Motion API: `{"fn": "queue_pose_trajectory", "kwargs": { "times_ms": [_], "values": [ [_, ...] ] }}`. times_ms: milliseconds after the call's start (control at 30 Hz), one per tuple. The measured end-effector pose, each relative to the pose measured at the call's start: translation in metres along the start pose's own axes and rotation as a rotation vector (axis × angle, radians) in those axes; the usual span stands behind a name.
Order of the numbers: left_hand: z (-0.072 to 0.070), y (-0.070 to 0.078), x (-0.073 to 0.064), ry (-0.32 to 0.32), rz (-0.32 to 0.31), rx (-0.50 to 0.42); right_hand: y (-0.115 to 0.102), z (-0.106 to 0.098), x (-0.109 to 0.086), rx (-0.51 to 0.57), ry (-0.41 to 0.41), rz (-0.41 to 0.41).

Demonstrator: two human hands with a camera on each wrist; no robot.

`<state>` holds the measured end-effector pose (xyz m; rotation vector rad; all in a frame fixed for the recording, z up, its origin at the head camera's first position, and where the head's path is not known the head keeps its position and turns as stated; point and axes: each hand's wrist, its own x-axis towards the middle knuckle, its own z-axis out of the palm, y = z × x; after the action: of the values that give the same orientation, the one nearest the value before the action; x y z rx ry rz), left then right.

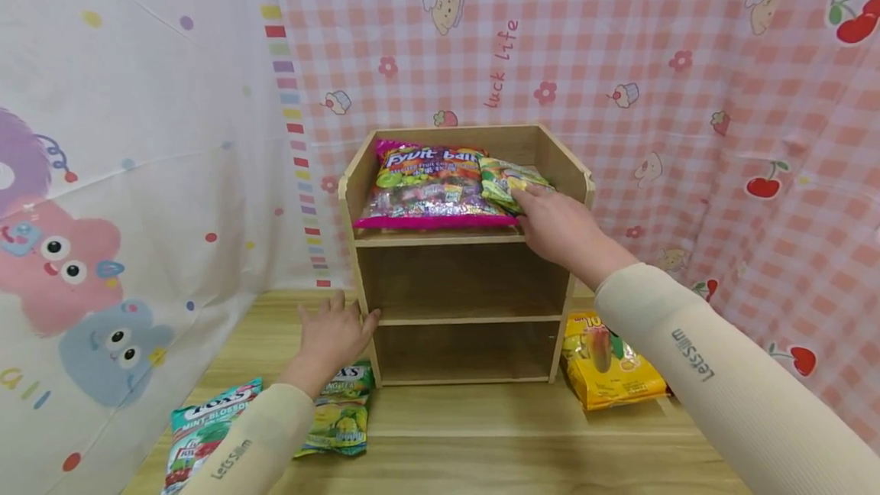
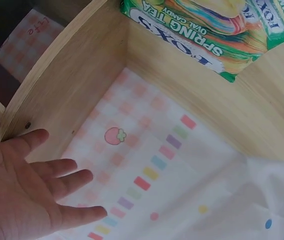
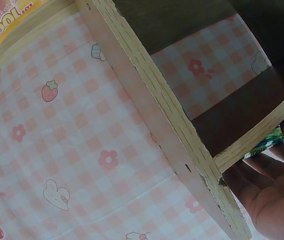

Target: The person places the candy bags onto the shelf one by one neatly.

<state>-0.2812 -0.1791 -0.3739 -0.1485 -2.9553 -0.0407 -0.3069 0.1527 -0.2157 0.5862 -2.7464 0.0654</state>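
Note:
A small green-and-yellow candy bag [image 1: 505, 178] lies on the top tier of a wooden shelf [image 1: 470, 321], overlapping a larger pink-edged Fruit Balls bag [image 1: 426, 186]. My right hand [image 1: 560, 231] pinches the green bag at its near right side; in the right wrist view part of that bag [image 3: 269, 142] shows beside the fingers, the rest hidden. My left hand [image 1: 335, 334] holds nothing, its fingers spread at the shelf's left side. In the left wrist view the thumb of my left hand [image 2: 17, 185] lies by the front edge of the side panel [image 2: 77, 75].
A Fox's Spring Tea candy bag [image 1: 340, 418] lies left of the shelf, with a Fox's Mint Blossom bag [image 1: 206, 430] farther left. A yellow mango candy bag [image 1: 608, 365] lies at the right. Patterned cloth [image 1: 481, 44] hangs behind and along both sides of the wooden table [image 1: 474, 441].

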Motion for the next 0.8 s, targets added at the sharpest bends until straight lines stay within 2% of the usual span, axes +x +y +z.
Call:
{"fn": "queue_pose_trajectory", "kwargs": {
  "times_ms": [200,400,567,667,800],
  "values": [
    [0.0006,-0.0001,0.0003,0.059,0.002,-0.017,0.0006,0.0004,0.0011,-0.002,-0.001,0.002],
    [-0.0003,0.0002,-0.0008,0.154,0.003,-0.108,0.0007,0.0005,0.0008,-0.004,-0.005,0.003],
    [0.0024,0.0002,-0.0034,0.241,0.011,-0.131,0.0004,0.0004,0.0009,-0.005,-0.007,0.002],
    [0.0044,0.0015,-0.0039,0.263,0.002,-0.139,0.0007,0.0007,0.0017,-0.006,-0.005,0.002],
    [0.0053,0.0030,-0.0038,0.262,-0.012,-0.144,0.0007,0.0008,0.0018,-0.008,-0.004,0.003]
  ]
}}
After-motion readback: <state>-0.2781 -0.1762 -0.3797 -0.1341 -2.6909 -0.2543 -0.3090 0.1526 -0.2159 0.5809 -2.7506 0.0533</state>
